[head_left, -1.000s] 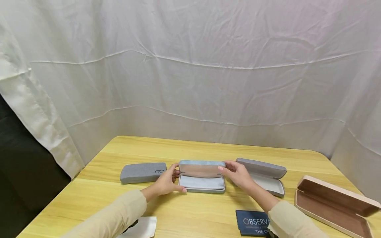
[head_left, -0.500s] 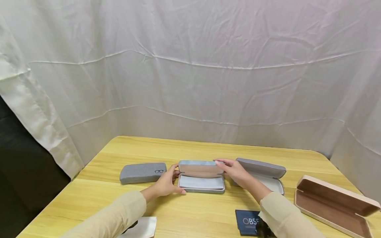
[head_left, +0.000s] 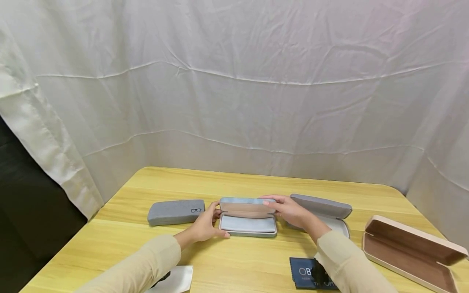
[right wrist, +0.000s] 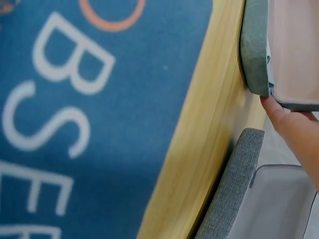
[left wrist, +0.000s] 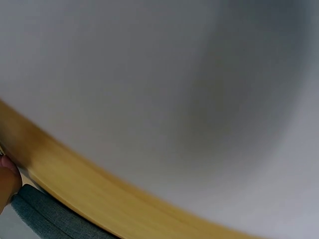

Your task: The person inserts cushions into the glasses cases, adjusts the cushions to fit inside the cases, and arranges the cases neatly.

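An open light-blue glasses case stands mid-table, its lid raised and a folded pale-blue cloth lying in the base. My left hand grips the case's left end, thumb at the front corner and fingers toward the back. At the lid's right end my right hand pinches the edge, thumb on the inner face and fingers behind, partly hidden. The right wrist view shows the right hand at the corner of this case. Only a bit of the left hand appears in the left wrist view.
A closed grey glasses case lies to the left. An open grey case sits right behind my right wrist. Farther right is an open beige case. A navy cloth and a white cloth lie near the front.
My right hand has shifted left along the lid, its thumb now on the lid's inner face near the right end. The left hand and the case look unmoved.
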Demonstrator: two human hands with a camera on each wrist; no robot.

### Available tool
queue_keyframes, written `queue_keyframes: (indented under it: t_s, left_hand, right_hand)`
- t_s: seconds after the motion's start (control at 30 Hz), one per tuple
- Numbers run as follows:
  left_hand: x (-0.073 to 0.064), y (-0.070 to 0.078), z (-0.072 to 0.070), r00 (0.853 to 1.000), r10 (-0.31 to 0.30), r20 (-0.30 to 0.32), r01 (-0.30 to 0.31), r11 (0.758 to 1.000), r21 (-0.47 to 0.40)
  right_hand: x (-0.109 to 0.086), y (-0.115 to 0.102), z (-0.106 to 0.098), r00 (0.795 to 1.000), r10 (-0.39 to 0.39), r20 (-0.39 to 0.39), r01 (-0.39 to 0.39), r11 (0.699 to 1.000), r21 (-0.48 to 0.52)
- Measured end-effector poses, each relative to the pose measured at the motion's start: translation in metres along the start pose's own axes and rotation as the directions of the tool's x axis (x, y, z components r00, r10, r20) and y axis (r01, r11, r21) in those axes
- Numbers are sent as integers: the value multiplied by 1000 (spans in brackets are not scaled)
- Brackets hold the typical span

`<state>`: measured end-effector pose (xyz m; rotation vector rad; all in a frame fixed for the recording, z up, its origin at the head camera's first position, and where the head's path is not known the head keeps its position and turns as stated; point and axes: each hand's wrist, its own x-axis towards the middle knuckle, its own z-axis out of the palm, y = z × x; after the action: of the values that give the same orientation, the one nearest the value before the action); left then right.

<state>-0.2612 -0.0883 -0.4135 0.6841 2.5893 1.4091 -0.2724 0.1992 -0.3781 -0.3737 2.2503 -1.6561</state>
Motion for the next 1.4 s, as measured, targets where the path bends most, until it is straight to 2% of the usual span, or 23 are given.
queue_keyframes:
  t_s: [0.37,0.67,0.93,1.2,1.4]
  left_hand:
    - [-1,1,0,1000,15,-2,-15,1000,15]
    - [0,2,0,1000,13,-2,-12,999,32]
    - [0,2,-1,1000,5,-4,-5,999,40]
    - [-1,1,0,1000,7,-1,-7,1000,25]
    - [-2,2,0,998,57,11,-57,998,21]
  right_hand:
    - [2,0,-5,993,-13,121,12,1000,9]
    - [2,-4,-11,970,5,245,2,1000,-28]
    - [3,-8,-12,963,25,268,-6,997,-71]
    - [1,-4,-12,961,-23,274,48,995,-84]
    - [0,-2,-10,960,-62,272,95,990,-109]
